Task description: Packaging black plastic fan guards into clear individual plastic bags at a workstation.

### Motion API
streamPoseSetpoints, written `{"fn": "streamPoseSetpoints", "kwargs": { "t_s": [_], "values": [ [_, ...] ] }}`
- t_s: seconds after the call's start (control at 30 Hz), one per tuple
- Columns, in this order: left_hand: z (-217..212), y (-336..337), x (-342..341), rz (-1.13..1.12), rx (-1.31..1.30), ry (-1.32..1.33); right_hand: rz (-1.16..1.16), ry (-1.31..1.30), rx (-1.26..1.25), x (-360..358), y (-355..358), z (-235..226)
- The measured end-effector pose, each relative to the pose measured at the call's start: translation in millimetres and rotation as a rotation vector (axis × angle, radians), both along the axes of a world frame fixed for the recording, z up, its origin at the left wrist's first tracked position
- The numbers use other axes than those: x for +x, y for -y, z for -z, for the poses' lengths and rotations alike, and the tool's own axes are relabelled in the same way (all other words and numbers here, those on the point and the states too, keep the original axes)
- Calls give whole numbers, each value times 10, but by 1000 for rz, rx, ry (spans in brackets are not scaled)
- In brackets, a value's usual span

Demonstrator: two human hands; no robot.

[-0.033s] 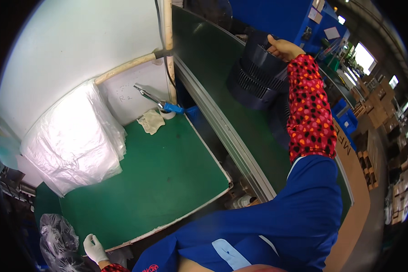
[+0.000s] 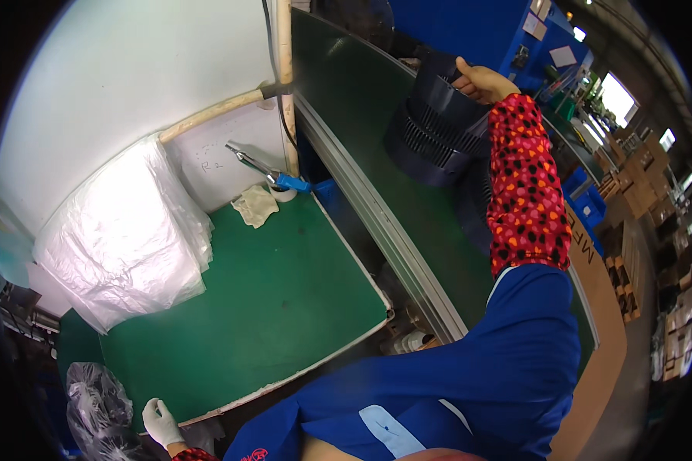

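My right hand [image 2: 484,83], bare, reaches far out and grips the upper rim of a dark blue-black plastic housing [image 2: 438,104] with slotted sides. The thumb points up; part of the fingers are hidden behind the rim. This round housing stands on a green conveyor belt [image 2: 361,84], and a similar dark slotted part [image 2: 475,203] is partly covered by my sleeve. At the lower left, my left hand [image 2: 160,422] wears a white glove and hovers by the near edge of the green worktable [image 2: 269,307]. Its fingers are loosely bent, with nothing visible in them.
Clear plastic bags [image 2: 131,230] drape over the worktable's left side. A powered screwdriver [image 2: 257,165] with a blue end and a pale cloth [image 2: 255,206] lie at the back. A metal rail [image 2: 392,230] separates table and belt. Crumpled clear plastic [image 2: 96,403] is beside my left hand.
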State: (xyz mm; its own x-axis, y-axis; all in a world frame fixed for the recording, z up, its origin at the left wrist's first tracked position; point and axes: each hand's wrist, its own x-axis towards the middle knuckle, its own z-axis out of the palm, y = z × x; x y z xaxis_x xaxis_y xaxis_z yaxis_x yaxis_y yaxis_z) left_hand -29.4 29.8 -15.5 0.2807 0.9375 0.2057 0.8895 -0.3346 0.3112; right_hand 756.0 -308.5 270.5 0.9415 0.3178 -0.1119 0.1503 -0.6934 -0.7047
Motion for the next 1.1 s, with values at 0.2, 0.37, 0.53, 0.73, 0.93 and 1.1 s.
{"fn": "streamPoseSetpoints", "kwargs": {
  "t_s": [0.2, 0.37, 0.53, 0.73, 0.93, 1.1],
  "values": [
    [251, -42, -59, 60, -63, 69, 347, 589, 431, 199, 862, 14],
    [253, -147, 144, 108, -137, 35, 619, 143, 447, 2, 1460, 451],
    [147, -419, 540, 219, -131, 88, 566, -50, 634, -114, 1656, 743],
    [112, -380, 629, 273, -128, 114, 465, -207, 1137, -244, 1473, 911],
    [86, -265, 410, 231, -169, 146, 165, -302, 1459, -147, 1611, 1153],
    [-9, -180, 318, 192, -193, 172, -191, -312, 1825, -272, 1283, 1069]
  ]
}}
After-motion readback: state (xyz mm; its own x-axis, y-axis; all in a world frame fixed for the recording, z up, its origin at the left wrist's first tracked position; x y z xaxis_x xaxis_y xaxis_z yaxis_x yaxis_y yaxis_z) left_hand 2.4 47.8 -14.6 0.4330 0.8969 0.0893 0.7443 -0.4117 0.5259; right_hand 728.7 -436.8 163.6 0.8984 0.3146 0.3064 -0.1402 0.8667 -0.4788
